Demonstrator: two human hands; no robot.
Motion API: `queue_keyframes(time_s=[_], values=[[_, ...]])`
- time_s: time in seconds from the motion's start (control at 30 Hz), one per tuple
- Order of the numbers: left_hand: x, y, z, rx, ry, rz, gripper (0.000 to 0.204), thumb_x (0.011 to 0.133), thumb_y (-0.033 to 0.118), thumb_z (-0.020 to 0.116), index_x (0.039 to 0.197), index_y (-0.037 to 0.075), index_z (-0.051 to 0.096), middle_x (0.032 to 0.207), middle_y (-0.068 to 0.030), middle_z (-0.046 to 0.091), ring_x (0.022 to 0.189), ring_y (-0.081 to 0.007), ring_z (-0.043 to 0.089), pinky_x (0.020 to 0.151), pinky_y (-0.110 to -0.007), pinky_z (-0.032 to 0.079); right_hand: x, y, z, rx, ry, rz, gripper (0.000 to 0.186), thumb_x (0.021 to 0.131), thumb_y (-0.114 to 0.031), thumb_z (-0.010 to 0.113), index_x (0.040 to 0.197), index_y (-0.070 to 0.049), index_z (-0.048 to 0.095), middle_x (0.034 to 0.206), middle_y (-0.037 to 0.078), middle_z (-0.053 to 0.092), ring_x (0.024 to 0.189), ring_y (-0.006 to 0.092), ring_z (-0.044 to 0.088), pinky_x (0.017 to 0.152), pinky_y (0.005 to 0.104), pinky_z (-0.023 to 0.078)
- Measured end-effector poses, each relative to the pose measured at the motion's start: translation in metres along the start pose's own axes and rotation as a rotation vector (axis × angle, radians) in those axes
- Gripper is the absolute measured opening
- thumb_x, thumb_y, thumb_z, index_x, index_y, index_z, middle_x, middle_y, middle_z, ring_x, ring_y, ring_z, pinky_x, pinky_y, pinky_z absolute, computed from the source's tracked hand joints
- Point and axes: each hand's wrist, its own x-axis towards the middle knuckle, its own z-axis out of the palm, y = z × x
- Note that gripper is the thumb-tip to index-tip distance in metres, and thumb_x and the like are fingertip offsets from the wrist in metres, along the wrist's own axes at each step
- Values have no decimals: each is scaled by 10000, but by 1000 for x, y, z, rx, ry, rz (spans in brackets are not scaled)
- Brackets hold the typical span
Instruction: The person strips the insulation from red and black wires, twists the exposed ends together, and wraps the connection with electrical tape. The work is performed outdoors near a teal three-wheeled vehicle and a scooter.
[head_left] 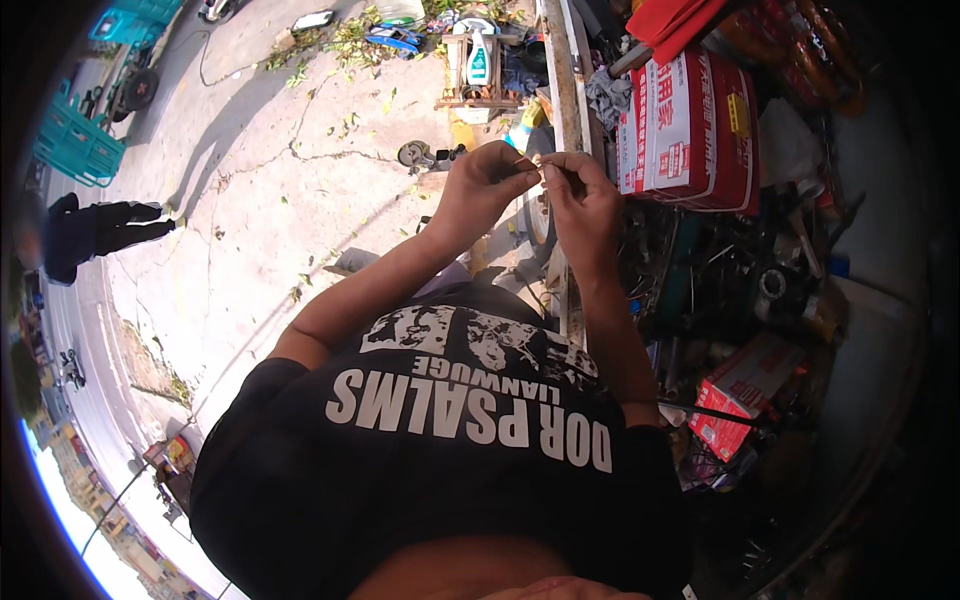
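My left hand (482, 195) and my right hand (583, 198) meet in front of me, raised over the edge of a cluttered bench. Both are closed in a pinch, thumb against fingertips. Between the two sets of fingertips a tiny, thin, light-coloured piece (537, 161) shows, too small for me to name. The fingers hide most of it. Close to the right hand stands a large red and white cardboard box (690, 135).
Tools and metal parts crowd the bench right of a long metal edge (572, 90), with a smaller red box (745, 390) among them. Ahead, a spray bottle (479, 62) stands on a small wooden stool (452, 75). A person (95, 235) and teal carts (75, 140) are at left.
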Motion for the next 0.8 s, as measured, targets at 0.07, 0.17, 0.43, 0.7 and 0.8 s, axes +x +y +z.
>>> queue_keyframes(time_s=[0.07, 0.17, 0.43, 0.7, 0.8], values=[[0, 1, 1, -57, -7, 0, 93, 867, 66, 640, 882, -4, 581, 779, -17, 620, 723, -49, 534, 644, -224, 439, 1, 3, 2, 70, 4, 36, 77, 863, -36, 616, 907, 25, 625, 794, 38, 639, 719, 63, 582, 644, 209, 461], [1, 4, 0, -98, -66, -82, 127, 922, 143, 579, 886, 21, 583, 709, 14, 556, 639, -41, 473, 576, -207, 384, 2, 3, 5, 151, 9, 57, 72, 871, -25, 598, 914, 29, 619, 795, 37, 633, 714, 71, 582, 646, 204, 460], [5, 2, -9, -813, -290, -424, 212, 979, 248, 480, 890, 69, 552, 620, 46, 394, 515, -67, 288, 488, -199, 239, 7, -6, 7, 664, -143, 277, 78, 897, -11, 559, 956, 13, 603, 799, 36, 605, 642, 47, 484, 529, 183, 345], [14, 4, -33, -498, -602, -436, 257, 906, 272, 608, 846, 22, 617, 569, 39, 428, 508, -64, 337, 481, -216, 232, 25, -3, -18, 329, -547, 55, 70, 885, -23, 588, 933, 23, 612, 808, 24, 615, 748, 75, 572, 671, 222, 458], [15, 3, -27, -385, -373, -381, 225, 883, 231, 647, 904, 7, 639, 579, 37, 454, 526, -53, 374, 477, -202, 255, 28, 1, -20, 195, -440, 65, 105, 884, -30, 596, 972, 24, 619, 821, 28, 621, 783, 79, 587, 699, 228, 470]])
